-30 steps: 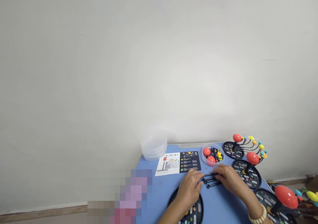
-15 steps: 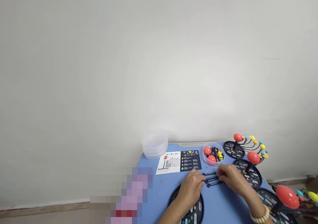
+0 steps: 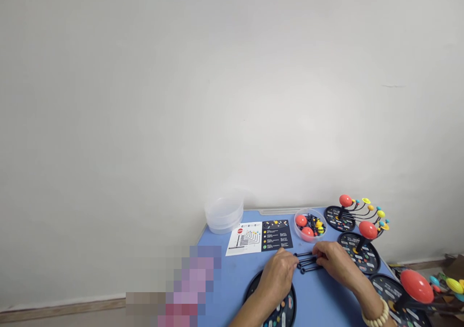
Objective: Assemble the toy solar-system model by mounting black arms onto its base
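Several thin black rods (image 3: 306,260) with ringed ends lie side by side on the blue table (image 3: 224,288). My left hand (image 3: 278,274) is closed, its fingertips pinching at the ringed ends. Over the opposite ends, my right hand (image 3: 335,261) is closed in a pinch too and hides the rod tips. Beneath my left wrist lies a round black base (image 3: 290,312) printed with planets, partly covered by that arm.
Behind the hands are a printed instruction sheet (image 3: 244,240) and a clear bowl (image 3: 325,230) of red balls and small parts. Stacked clear containers (image 3: 224,215) stand at the left. Solar system models with red balls (image 3: 368,230) line the right edge. A blurred-out patch (image 3: 190,283) covers the lower left.
My right hand has shifted slightly left along the rods. My left hand stays at the ringed ends. The whole view has drifted a little.
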`<control>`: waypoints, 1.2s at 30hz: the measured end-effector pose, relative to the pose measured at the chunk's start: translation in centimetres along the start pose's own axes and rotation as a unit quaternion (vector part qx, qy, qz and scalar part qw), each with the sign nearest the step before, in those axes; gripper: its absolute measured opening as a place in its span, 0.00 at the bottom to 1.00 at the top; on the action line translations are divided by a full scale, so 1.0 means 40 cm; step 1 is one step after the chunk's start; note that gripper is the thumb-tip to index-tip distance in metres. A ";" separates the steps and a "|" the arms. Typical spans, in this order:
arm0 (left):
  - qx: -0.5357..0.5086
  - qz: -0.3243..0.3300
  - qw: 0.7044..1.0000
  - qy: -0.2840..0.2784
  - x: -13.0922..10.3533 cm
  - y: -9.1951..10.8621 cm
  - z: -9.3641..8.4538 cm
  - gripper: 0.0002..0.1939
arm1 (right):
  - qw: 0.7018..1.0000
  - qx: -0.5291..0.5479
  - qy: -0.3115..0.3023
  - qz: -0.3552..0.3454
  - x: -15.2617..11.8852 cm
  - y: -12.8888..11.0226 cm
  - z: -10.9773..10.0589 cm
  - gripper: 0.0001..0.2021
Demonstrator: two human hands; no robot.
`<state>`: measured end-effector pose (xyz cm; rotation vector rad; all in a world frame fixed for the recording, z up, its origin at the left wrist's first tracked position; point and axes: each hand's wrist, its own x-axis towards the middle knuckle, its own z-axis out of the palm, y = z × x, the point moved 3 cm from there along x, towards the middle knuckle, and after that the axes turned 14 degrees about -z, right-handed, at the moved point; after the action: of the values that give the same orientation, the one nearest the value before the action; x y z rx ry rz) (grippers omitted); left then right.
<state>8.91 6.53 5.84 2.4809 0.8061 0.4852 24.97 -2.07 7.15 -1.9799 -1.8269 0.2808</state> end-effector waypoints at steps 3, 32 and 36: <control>-0.004 0.002 1.000 -0.003 -0.002 0.000 0.000 0.16 | 1.000 0.000 0.000 0.000 0.000 0.000 0.002 0.15; -0.033 0.000 0.999 0.020 -0.003 -0.005 -0.011 0.16 | 0.999 -0.018 0.015 -0.037 -0.001 0.004 -0.001 0.14; -0.049 0.008 0.999 0.019 -0.003 -0.006 -0.008 0.15 | 0.999 -0.028 0.008 -0.039 0.004 -0.003 0.002 0.13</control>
<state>8.54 6.75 5.95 2.3970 0.7596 0.5640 24.84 -1.88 7.15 -1.9354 -1.9164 0.1920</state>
